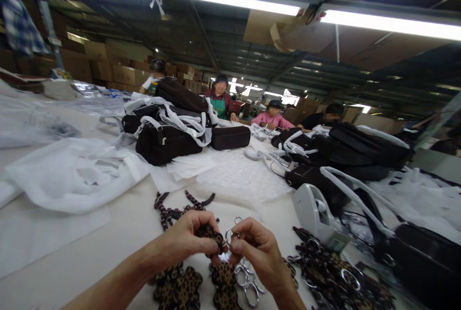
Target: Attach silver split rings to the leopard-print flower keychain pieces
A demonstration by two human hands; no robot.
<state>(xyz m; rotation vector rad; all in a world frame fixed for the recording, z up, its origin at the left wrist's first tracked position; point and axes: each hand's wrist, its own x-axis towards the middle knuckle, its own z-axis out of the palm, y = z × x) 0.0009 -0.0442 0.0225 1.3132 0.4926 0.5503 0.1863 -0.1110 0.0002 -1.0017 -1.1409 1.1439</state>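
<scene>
My left hand (190,237) is closed on a leopard-print flower-shaped charm (213,236), thumb pressed on its face. Close against it, the fingers of my right hand (258,247) pinch a silver metal ring (228,234) at the charm's edge. Whether ring and charm are joined I cannot tell, since fingertips cover that spot. Beneath my hands lie more leopard-print flower pieces (188,287) and several loose silver rings (251,294). Leopard-print strips (166,215) lie just beyond my left hand.
A heap of leopard-print charms with rings (334,276) lies at right, below a white tape dispenser (310,211). Black bags (169,144) with white-wrapped straps are piled left of centre, and more black bags (360,151) at right. White plastic bags (79,175) cover the left. Several co-workers sit across the table.
</scene>
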